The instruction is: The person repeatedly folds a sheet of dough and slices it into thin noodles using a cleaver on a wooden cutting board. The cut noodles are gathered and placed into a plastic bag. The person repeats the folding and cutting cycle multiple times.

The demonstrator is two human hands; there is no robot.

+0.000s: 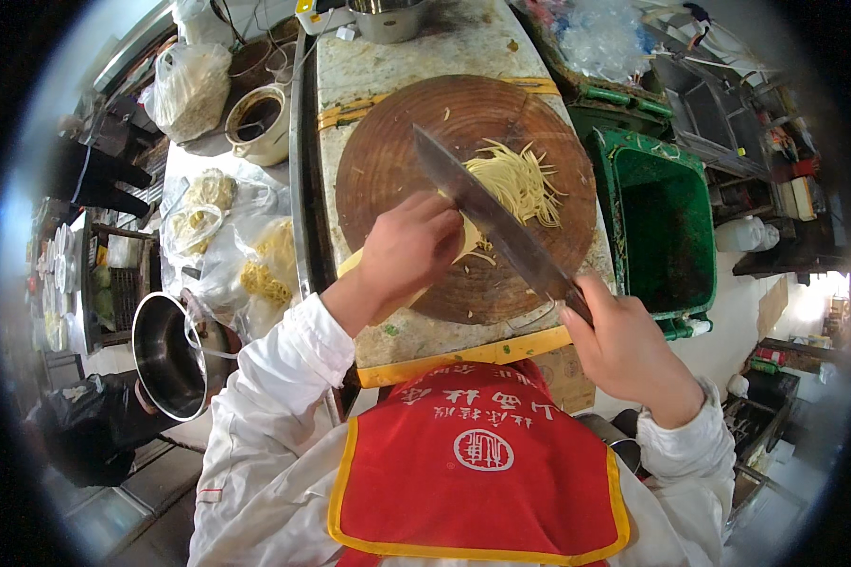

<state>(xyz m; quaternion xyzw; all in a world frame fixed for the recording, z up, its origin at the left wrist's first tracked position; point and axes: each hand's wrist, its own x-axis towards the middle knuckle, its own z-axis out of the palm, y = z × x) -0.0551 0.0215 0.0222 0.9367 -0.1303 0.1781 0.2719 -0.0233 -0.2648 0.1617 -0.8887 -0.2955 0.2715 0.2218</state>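
My right hand (627, 344) grips the dark handle of a large Chinese cleaver (493, 216). Its blade slants across a round wooden chopping block (390, 145). My left hand (415, 237), fingers curled, presses on a pale yellow folded dough sheet (350, 263), close beside the blade. Most of that sheet is hidden under my left hand and forearm. On the blade's far side lies a heap of thin yellow strips, like noodles (525, 184). A few loose scraps lie around the blade on the wood.
At right stands an open green bin (663, 234). Bags of noodles (266, 273), a brown-rimmed crock (257, 120) and a steel pot (170, 358) are at left. A metal pot (388, 21) stands at the table's far end. Someone in dark trousers (106, 173) stands at far left.
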